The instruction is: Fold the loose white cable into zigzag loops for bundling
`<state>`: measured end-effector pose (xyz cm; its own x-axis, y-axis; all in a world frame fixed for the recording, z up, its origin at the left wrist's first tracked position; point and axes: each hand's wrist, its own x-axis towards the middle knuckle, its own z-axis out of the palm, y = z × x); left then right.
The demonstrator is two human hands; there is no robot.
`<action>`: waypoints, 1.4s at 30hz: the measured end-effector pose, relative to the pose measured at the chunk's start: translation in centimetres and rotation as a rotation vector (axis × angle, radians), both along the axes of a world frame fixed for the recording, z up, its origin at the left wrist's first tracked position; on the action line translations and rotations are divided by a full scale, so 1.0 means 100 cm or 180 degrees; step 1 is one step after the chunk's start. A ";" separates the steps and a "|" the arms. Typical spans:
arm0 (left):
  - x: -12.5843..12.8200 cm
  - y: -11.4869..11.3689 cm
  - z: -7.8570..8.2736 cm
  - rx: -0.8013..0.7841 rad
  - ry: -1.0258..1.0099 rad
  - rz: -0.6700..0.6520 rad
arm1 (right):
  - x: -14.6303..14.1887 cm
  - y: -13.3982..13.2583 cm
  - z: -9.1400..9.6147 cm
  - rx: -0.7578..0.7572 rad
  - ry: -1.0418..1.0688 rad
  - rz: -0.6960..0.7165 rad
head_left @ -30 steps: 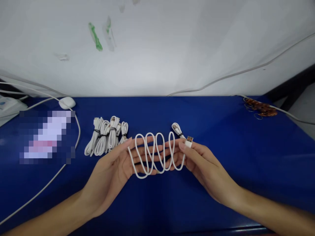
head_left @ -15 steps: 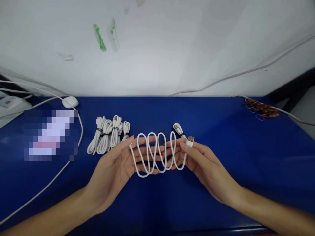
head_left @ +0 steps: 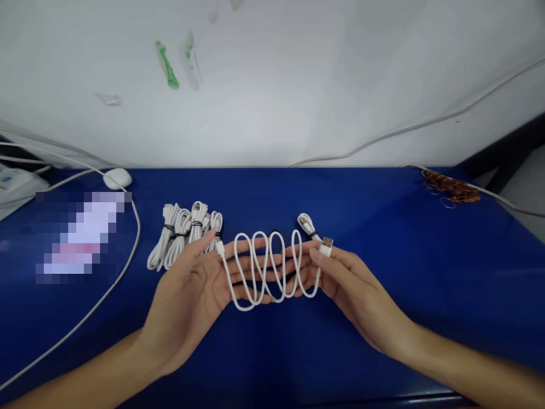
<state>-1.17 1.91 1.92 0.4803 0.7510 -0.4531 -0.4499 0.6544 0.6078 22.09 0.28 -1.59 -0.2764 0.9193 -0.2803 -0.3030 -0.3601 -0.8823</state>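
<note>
A white USB cable (head_left: 276,267) hangs in several loose loops over the fingers of both my hands, above the blue table. My left hand (head_left: 191,289), palm up, bears the left end on its stretched-out fingers. Its thumb is lifted beside the small white plug (head_left: 220,247), which shows uncovered. In my right hand (head_left: 353,278) the thumb presses the larger USB-A plug (head_left: 326,246) against the fingers, metal end pointing up and away. Behind my left hand lie several white cable bundles (head_left: 181,233) with black ties. Another tied bundle (head_left: 309,225) sits behind my right fingers.
On the blue table (head_left: 251,196), a white mouse-shaped object (head_left: 117,178) lies back left near a blurred-out patch (head_left: 85,236). A long white cord (head_left: 93,307) runs along the left side. Brown rings or bands (head_left: 453,187) lie back right. A white wall (head_left: 272,113) rises behind.
My left thumb has moved off the cable's small plug, which now shows. The left hand has shifted slightly left. My right hand keeps its pinch on the USB-A plug.
</note>
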 end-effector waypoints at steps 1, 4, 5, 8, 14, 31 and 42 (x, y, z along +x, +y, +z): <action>0.000 0.000 0.000 -0.0001 -0.0004 0.0022 | 0.000 0.000 0.000 -0.0003 0.0000 -0.0016; 0.001 0.000 0.000 -0.0010 -0.0007 -0.0013 | 0.000 0.000 0.000 -0.0009 0.0026 0.0007; 0.001 0.000 0.000 -0.0011 -0.0011 -0.0022 | 0.000 0.000 0.000 -0.0015 0.0028 0.0020; 0.001 0.000 0.000 -0.0004 -0.0035 -0.0036 | 0.000 0.000 0.000 -0.0008 0.0015 0.0008; 0.000 0.001 0.001 0.0024 0.0022 -0.0101 | 0.000 0.001 0.001 0.0067 -0.0004 0.0022; 0.001 -0.001 0.002 -0.0105 0.0114 0.0104 | 0.000 0.000 0.002 0.0034 -0.0071 0.0047; 0.002 0.000 0.003 -0.0083 0.0055 0.0038 | 0.000 0.000 0.002 0.0011 0.0032 0.0036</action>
<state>-0.96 1.88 2.21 0.4634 0.7445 -0.4807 -0.4474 0.6648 0.5983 22.08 0.32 -1.39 -0.2896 0.9170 -0.2744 -0.3077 -0.3606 -0.8805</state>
